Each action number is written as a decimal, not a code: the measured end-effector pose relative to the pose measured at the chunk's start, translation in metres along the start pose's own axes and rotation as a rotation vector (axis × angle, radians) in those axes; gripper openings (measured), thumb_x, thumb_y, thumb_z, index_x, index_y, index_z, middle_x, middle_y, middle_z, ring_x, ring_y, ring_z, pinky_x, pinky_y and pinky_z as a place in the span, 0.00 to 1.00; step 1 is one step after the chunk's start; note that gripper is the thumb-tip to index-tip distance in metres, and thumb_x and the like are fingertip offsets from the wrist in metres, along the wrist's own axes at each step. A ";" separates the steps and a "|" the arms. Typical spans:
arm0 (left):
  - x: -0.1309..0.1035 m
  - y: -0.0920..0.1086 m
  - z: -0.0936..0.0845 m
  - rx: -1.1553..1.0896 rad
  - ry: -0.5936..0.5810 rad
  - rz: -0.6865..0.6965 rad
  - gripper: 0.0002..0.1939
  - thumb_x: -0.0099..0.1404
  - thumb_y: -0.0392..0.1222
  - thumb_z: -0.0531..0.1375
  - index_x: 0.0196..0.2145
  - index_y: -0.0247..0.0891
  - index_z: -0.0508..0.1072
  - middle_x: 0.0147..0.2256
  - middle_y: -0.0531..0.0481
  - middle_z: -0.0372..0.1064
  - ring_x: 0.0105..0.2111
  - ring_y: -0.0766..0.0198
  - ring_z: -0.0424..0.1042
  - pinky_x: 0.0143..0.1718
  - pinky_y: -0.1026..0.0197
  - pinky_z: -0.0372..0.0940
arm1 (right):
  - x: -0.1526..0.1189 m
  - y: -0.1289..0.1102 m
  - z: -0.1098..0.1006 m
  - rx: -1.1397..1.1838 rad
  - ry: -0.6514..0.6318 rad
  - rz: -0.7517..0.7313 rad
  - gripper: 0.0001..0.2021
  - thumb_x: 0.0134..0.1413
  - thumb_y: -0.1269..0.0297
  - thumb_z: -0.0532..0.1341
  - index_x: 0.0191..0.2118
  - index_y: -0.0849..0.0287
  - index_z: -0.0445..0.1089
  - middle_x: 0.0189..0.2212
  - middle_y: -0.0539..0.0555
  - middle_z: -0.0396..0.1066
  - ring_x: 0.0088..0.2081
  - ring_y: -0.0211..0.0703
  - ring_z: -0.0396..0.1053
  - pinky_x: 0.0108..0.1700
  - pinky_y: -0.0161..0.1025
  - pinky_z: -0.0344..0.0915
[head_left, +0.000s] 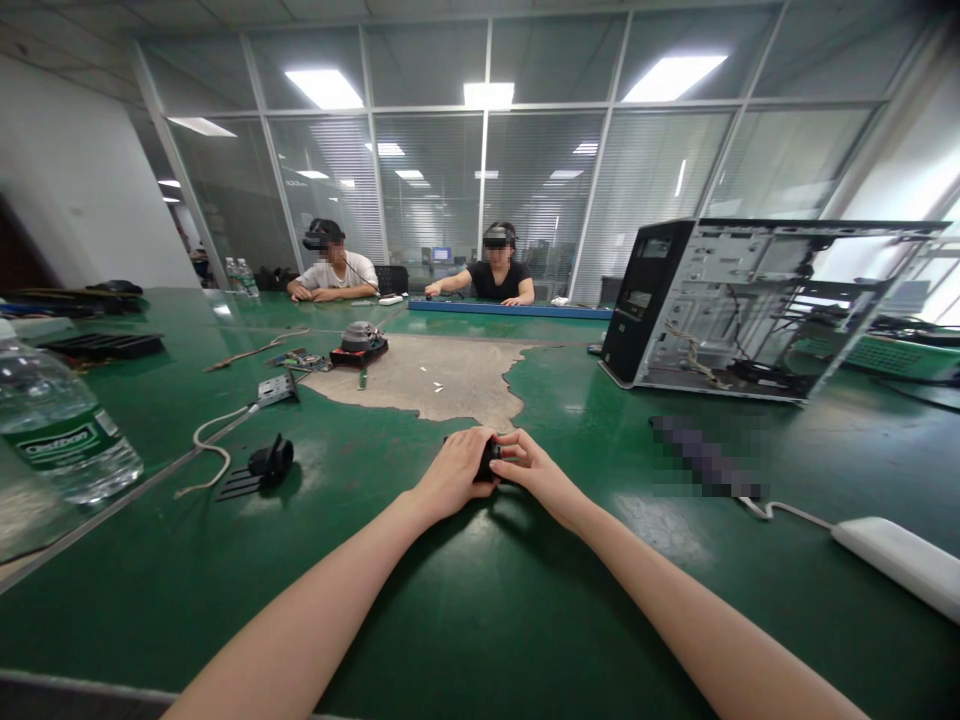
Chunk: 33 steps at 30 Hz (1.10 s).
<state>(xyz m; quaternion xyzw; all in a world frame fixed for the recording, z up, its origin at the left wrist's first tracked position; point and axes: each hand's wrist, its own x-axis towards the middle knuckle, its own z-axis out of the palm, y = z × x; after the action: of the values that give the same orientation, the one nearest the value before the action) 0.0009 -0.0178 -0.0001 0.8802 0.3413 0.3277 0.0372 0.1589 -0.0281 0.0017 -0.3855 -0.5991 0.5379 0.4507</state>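
Both of my hands meet over the green table, around a small black object (pixel 489 462) that is mostly covered by fingers. My left hand (pixel 459 466) wraps over it from the left and above. From the right, my right hand (pixel 531 466) pinches its edge with thumb and fingers. What kind of part it is cannot be made out. Beyond my hands lies a bare tan patch (pixel 420 370) in the table's green covering. A black plastic part with prongs (pixel 271 462) rests to the left of my left hand.
An opened computer case (pixel 652 310) stands at the right, near a pixelated dark item (pixel 701 455) and a white power strip (pixel 900 560). A water bottle (pixel 60 440) is at left. A heatsink fan (pixel 360 340) and a metal bracket (pixel 276 388) lie ahead. Two people sit across the table.
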 end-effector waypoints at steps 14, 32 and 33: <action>0.000 -0.003 0.003 -0.003 0.006 -0.005 0.28 0.48 0.35 0.61 0.45 0.40 0.54 0.42 0.47 0.59 0.43 0.55 0.60 0.46 0.51 0.55 | 0.000 0.000 0.001 0.007 0.001 -0.007 0.16 0.37 0.63 0.64 0.35 0.55 0.60 0.33 0.49 0.66 0.35 0.37 0.66 0.38 0.39 0.62; 0.000 -0.003 0.002 -0.013 0.009 0.004 0.29 0.47 0.34 0.61 0.45 0.39 0.54 0.42 0.47 0.60 0.43 0.56 0.61 0.45 0.51 0.56 | -0.001 -0.002 0.003 0.014 0.034 -0.005 0.13 0.40 0.58 0.62 0.33 0.55 0.60 0.29 0.48 0.66 0.32 0.36 0.65 0.36 0.37 0.62; 0.000 -0.003 0.002 -0.017 0.010 0.004 0.28 0.47 0.35 0.61 0.46 0.40 0.54 0.42 0.47 0.60 0.43 0.56 0.61 0.45 0.51 0.56 | -0.001 -0.001 0.004 0.017 0.043 -0.002 0.13 0.41 0.57 0.61 0.33 0.55 0.60 0.29 0.48 0.66 0.31 0.36 0.65 0.36 0.37 0.62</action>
<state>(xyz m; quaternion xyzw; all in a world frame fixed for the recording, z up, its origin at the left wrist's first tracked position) 0.0005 -0.0152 -0.0027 0.8789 0.3370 0.3351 0.0421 0.1555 -0.0299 0.0025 -0.3925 -0.5850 0.5342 0.4672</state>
